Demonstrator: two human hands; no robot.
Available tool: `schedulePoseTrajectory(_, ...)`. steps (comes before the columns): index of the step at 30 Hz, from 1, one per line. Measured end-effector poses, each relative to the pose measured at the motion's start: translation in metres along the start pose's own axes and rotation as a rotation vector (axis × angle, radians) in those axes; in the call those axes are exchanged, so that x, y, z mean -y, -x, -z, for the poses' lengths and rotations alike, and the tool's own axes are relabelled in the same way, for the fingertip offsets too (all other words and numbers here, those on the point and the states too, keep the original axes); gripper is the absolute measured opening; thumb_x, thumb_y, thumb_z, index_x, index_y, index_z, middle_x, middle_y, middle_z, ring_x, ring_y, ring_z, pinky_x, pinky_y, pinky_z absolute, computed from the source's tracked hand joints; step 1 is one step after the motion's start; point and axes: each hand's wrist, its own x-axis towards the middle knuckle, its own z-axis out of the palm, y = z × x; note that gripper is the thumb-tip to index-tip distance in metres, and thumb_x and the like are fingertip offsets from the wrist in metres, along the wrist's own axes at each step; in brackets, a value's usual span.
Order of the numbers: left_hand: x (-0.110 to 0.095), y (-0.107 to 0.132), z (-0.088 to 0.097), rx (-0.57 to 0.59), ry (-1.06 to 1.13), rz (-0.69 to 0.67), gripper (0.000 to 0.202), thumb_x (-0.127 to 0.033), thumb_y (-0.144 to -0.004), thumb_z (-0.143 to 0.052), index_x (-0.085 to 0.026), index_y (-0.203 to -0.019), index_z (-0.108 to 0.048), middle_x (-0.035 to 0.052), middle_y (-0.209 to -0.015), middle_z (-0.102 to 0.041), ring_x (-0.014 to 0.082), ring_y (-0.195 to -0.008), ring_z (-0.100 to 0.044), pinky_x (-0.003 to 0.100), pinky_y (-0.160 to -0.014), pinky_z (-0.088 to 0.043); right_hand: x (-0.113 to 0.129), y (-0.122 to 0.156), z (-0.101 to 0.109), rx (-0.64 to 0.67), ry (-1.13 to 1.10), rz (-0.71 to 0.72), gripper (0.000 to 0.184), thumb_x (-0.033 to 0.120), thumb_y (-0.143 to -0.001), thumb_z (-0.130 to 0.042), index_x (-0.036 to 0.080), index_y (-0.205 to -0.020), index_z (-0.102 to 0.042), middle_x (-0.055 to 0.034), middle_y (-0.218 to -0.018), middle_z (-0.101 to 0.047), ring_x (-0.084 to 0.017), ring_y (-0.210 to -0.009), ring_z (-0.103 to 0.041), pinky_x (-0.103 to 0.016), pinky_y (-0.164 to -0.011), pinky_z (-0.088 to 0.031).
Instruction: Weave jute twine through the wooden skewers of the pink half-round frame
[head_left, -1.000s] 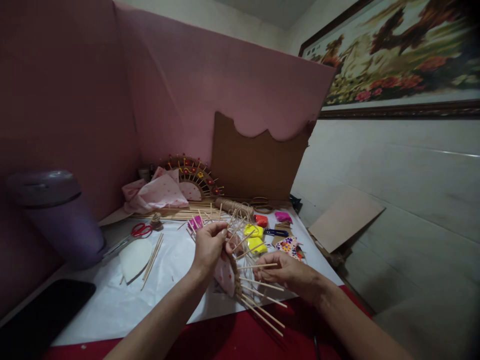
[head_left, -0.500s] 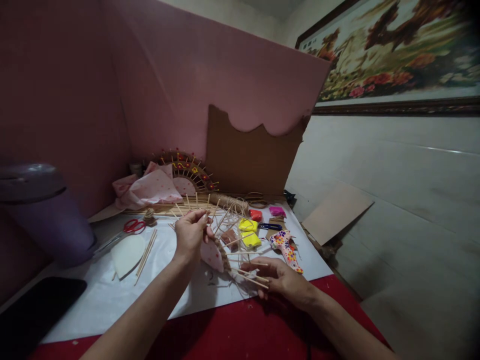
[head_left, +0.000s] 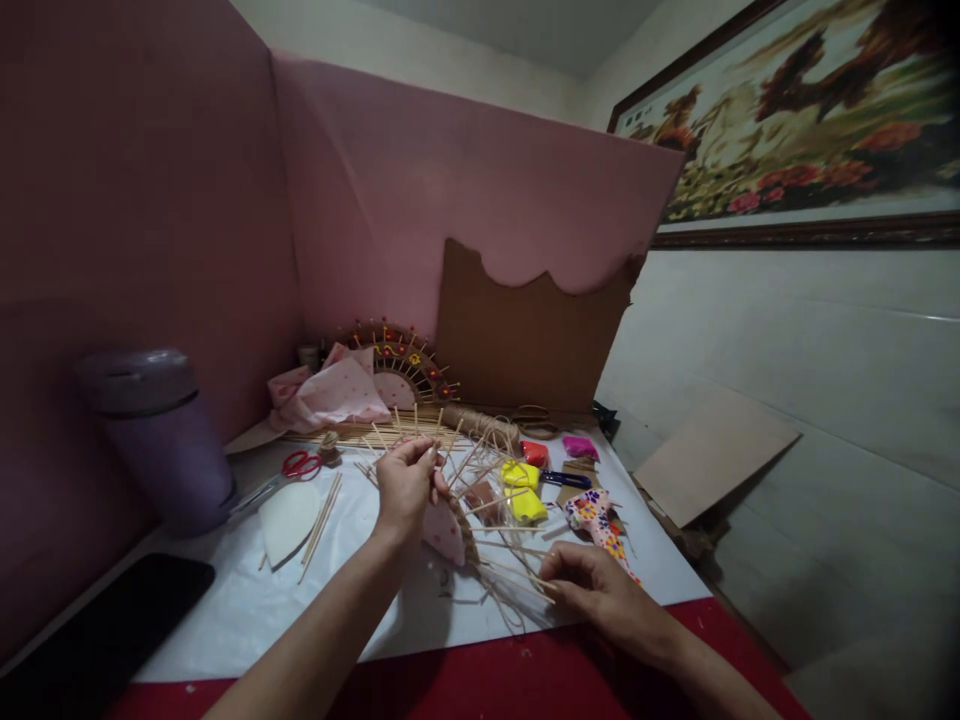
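The left hand (head_left: pixel 405 488) pinches the top of a little fan (head_left: pixel 444 530), a pink dotted half circle with thin sticks poking out all round. It stands on the white paper (head_left: pixel 225 600). The right hand (head_left: pixel 596 598) pinches what looks like a straw strand (head_left: pixel 517 578) beside it.

One head-worn view looks forward and down, close over the table (head_left: pixel 225 620), facing the far pink wall (head_left: pixel 420 190).

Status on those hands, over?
Left hand gripping stick fan at top. Right hand pinching thin strand. Yellow clay just behind, nothing blocking.
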Motion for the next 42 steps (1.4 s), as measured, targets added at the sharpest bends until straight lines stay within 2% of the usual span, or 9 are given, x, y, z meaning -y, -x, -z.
schedulePoseTrajectory(22,0.002,0.0,-0.001,-0.004,-0.005,0.013,0.026,-0.025,-0.053,-0.068,-0.01,-0.074,-0.062,-0.0031,-0.047,-0.056,0.0071,-0.029,-0.044,0.018,-0.028,-0.026,0.003,0.003,0.014,-0.073,0.216,0.109,0.014,0.029,-0.079,-0.057,0.017,-0.075,-0.064,-0.0042,-0.075,-0.062,-0.017,-0.072,-0.053,-0.028,-0.065,-0.04)
schedulePoseTrajectory(25,0.003,0.0,0.0,0.006,-0.018,0.008,0.023,-0.026,-0.055,-0.069,-0.01,-0.069,-0.062,-0.0024,-0.047,-0.056,0.0067,-0.029,-0.044,0.018,-0.029,-0.026,0.0,0.004,0.024,-0.2,0.165,0.145,0.02,0.037,-0.078,-0.059,0.018,-0.079,-0.064,-0.0062,-0.088,-0.062,-0.018,-0.074,-0.055,-0.029,-0.065,-0.042)
schedulePoseTrajectory(26,0.003,0.0,0.0,0.013,-0.021,0.007,0.022,-0.027,-0.055,-0.07,-0.01,-0.068,-0.062,-0.0022,-0.047,-0.056,0.0067,-0.029,-0.044,0.018,-0.029,-0.027,-0.001,0.004,0.03,-0.279,0.128,0.114,0.025,0.042,-0.078,-0.058,0.018,-0.079,-0.063,-0.0061,-0.086,-0.062,-0.016,-0.068,-0.054,-0.028,-0.06,-0.042)
schedulePoseTrajectory(28,0.003,-0.001,0.001,0.027,-0.025,0.007,0.022,-0.027,-0.055,-0.07,-0.01,-0.067,-0.063,-0.002,-0.047,-0.056,0.0068,-0.03,-0.045,0.018,-0.029,-0.028,-0.004,0.003,0.047,-0.451,0.058,-0.007,0.036,0.054,-0.077,-0.054,0.018,-0.074,-0.058,-0.0007,-0.062,-0.055,-0.012,-0.047,-0.044,-0.025,-0.045,-0.035)
schedulePoseTrajectory(32,0.001,-0.001,0.0,0.036,-0.015,0.012,0.024,-0.026,-0.052,-0.071,-0.011,-0.068,-0.063,-0.0024,-0.05,-0.057,0.0069,-0.033,-0.047,0.017,-0.03,-0.029,-0.011,-0.001,0.082,-0.677,0.175,-0.096,0.051,0.067,-0.077,-0.038,0.019,-0.07,-0.053,0.0014,-0.049,-0.05,-0.012,-0.04,-0.041,-0.025,-0.044,-0.032)
schedulePoseTrajectory(34,0.0,-0.001,0.0,0.041,-0.012,0.019,0.023,-0.025,-0.052,-0.071,-0.011,-0.068,-0.062,-0.0027,-0.049,-0.057,0.0069,-0.032,-0.047,0.017,-0.03,-0.03,-0.013,-0.002,0.089,-0.661,0.473,-0.148,0.05,0.062,-0.081,-0.036,0.019,-0.062,-0.053,-0.0038,-0.057,-0.057,-0.015,-0.052,-0.052,-0.027,-0.051,-0.035)
schedulePoseTrajectory(36,0.0,-0.001,-0.001,0.045,-0.009,0.019,0.023,-0.025,-0.051,-0.071,-0.011,-0.067,-0.062,-0.0025,-0.05,-0.057,0.0074,-0.033,-0.048,0.017,-0.029,-0.03,-0.013,-0.003,0.084,-0.599,0.722,-0.25,0.043,0.059,-0.077,-0.047,0.019,-0.062,-0.056,-0.0076,-0.07,-0.063,-0.02,-0.068,-0.058,-0.028,-0.058,-0.036)
schedulePoseTrajectory(39,0.0,-0.001,-0.001,0.047,-0.006,0.017,0.024,-0.025,-0.051,-0.072,-0.011,-0.067,-0.062,-0.0023,-0.05,-0.058,0.0075,-0.033,-0.048,0.017,-0.029,-0.03,-0.013,-0.003,0.064,-0.495,0.813,-0.39,0.045,0.06,-0.071,-0.055,0.017,-0.085,-0.058,-0.0114,-0.084,-0.066,-0.025,-0.079,-0.061,-0.03,-0.062,-0.038)
schedulePoseTrajectory(42,0.0,0.0,-0.001,0.047,-0.013,0.015,0.024,-0.025,-0.052,-0.071,-0.01,-0.068,-0.062,-0.0026,-0.049,-0.057,0.0069,-0.032,-0.046,0.017,-0.029,-0.03,-0.017,-0.002,0.046,-0.478,0.83,-0.36,0.058,0.049,-0.069,-0.062,0.012,-0.111,-0.049,-0.0173,-0.1,-0.064,-0.03,-0.089,-0.062,-0.034,-0.069,-0.04)
